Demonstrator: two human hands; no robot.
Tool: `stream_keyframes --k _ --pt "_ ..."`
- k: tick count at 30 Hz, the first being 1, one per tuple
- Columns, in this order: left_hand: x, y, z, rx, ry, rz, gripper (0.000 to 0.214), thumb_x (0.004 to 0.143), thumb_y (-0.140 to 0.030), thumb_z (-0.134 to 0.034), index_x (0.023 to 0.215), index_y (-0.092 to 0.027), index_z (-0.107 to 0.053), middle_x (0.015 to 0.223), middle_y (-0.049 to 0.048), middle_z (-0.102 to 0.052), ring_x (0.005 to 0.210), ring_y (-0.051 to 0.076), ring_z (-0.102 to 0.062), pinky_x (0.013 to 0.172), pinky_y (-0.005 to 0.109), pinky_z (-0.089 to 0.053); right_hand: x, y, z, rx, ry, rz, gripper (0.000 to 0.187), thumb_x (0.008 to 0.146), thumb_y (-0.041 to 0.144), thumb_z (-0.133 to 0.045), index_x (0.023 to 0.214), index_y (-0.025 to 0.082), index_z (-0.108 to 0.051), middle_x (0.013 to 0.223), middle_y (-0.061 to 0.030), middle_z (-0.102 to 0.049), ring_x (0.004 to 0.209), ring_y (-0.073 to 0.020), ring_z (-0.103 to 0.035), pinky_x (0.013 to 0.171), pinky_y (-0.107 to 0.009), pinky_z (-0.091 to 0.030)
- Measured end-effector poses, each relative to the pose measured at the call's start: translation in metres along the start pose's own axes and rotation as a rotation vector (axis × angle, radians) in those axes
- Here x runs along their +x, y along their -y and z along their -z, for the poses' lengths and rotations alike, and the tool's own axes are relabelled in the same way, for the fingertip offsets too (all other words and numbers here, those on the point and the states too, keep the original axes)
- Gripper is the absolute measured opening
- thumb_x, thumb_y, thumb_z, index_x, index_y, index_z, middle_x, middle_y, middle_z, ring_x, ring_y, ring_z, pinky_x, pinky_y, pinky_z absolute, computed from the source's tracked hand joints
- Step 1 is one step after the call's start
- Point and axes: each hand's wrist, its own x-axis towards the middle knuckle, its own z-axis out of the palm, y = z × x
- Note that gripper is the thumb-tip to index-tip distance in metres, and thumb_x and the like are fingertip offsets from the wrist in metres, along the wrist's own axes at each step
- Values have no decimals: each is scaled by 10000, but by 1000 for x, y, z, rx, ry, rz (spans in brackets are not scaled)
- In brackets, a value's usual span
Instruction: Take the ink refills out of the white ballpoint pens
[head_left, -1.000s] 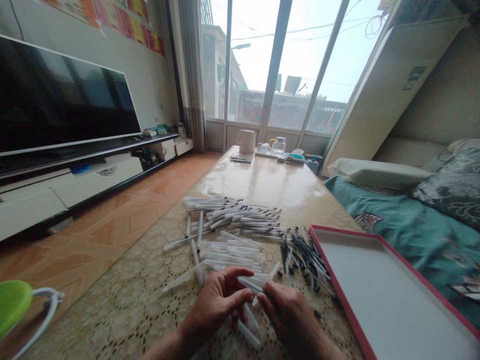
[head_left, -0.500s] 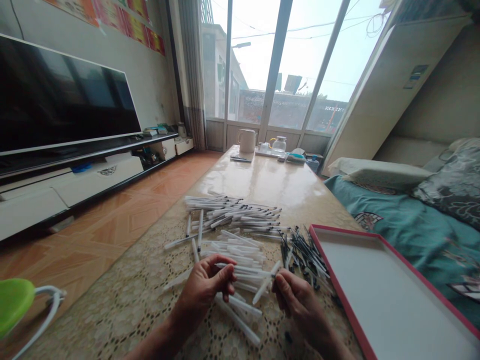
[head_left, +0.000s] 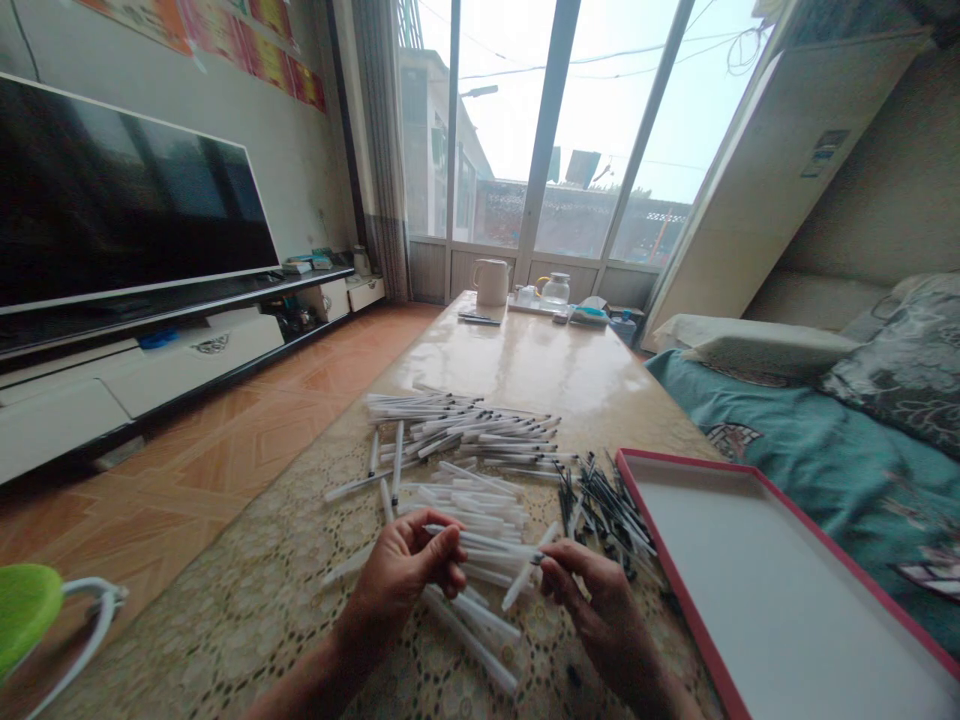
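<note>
My left hand [head_left: 412, 570] is closed round a white pen barrel [head_left: 495, 543], which points to the right. At the barrel's right end, my right hand [head_left: 589, 590] pinches a small dark pen part [head_left: 537, 559] between thumb and forefinger. Whether that part touches the barrel, I cannot tell. Under and beyond my hands lies a heap of loose white pen barrels [head_left: 472, 495]. Farther back is a pile of white pens with dark ends [head_left: 480, 430]. Thin dark refills and small dark pieces [head_left: 604, 505] lie beyond my right hand.
A shallow red-rimmed white tray [head_left: 780, 580] is on the table's right side. A jug [head_left: 491, 283], a glass pot [head_left: 555, 289] and a tissue pack [head_left: 589, 313] stand at the far end. A green seat [head_left: 28, 610] is at the lower left, a sofa [head_left: 795, 480] at the right.
My right hand's fingers have straightened a little and moved slightly left along the barrel's end, so the dark part shows more clearly. My left hand keeps its hold.
</note>
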Motion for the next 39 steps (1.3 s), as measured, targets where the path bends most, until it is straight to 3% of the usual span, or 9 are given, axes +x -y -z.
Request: stream_keyframes --k 4,9,11,15,20,24,30,34,39 --pt "2 2 2 -1 8 3 353 594 -398 -783 721 -128 -593 530 -3 -649 382 105 -576 365 187 -446 2 0 -1 -28 -52 -7 248 861 354 -530 1027 176 -582 720 -3 -590 647 -139 -540 624 -225 -415" --pt "2 3 3 24 15 -6 349 600 -394 -779 730 -126 -599 537 3 -653 386 110 -582 372 193 -451 1 -4 -3 -23 15 -46 396 939 382 -345 651 179 -526 551 18 -505 495 -107 -474 506 -208 -364" --pt "3 3 3 27 6 -4 352 599 -400 -778 729 -127 -599 535 1 -651 389 109 -583 372 189 -447 0 -3 -3 -35 -3 -43 364 930 384 -373 672 179 -527 563 21 -501 506 -107 -475 511 -207 -366" --pt "3 2 3 22 2 14 372 580 -413 -785 724 -124 -599 530 3 -651 387 110 -581 369 189 -443 1 1 -2 -38 -23 -44 231 882 390 -483 906 175 -565 642 16 -537 581 -125 -506 562 -212 -397" --pt "2 1 0 22 0 9 350 589 -389 -786 712 -117 -604 528 2 -646 385 104 -574 372 185 -438 2 2 -4 -47 16 -65 402 930 417 -359 646 181 -518 554 16 -502 496 -107 -475 497 -203 -368" --pt "2 3 -1 1 -1 15 350 581 -388 -791 707 -122 -602 527 2 -648 382 101 -571 375 185 -435 2 0 -4 -23 -23 -56 273 895 426 -447 866 178 -557 596 21 -525 515 -114 -486 497 -203 -373" --pt "4 4 2 -15 14 16 354 577 -388 -795 713 -118 -610 528 0 -648 391 97 -574 376 182 -441 1 2 -4 -74 -5 -66 392 937 413 -341 676 183 -522 549 17 -503 482 -104 -461 483 -201 -355" --pt "5 5 4 -6 32 31 350 586 -386 -791 724 -119 -614 536 3 -651 406 99 -582 387 182 -446 1 3 -4 -51 -23 -69 257 898 415 -446 899 179 -547 593 25 -529 509 -114 -486 502 -203 -372" --pt "5 7 4 -2 31 18 338 596 -382 -786 720 -122 -610 535 7 -654 393 99 -576 379 180 -437 2 2 -4 -85 2 -51 408 936 419 -336 653 186 -517 523 21 -506 457 -101 -461 483 -204 -352"
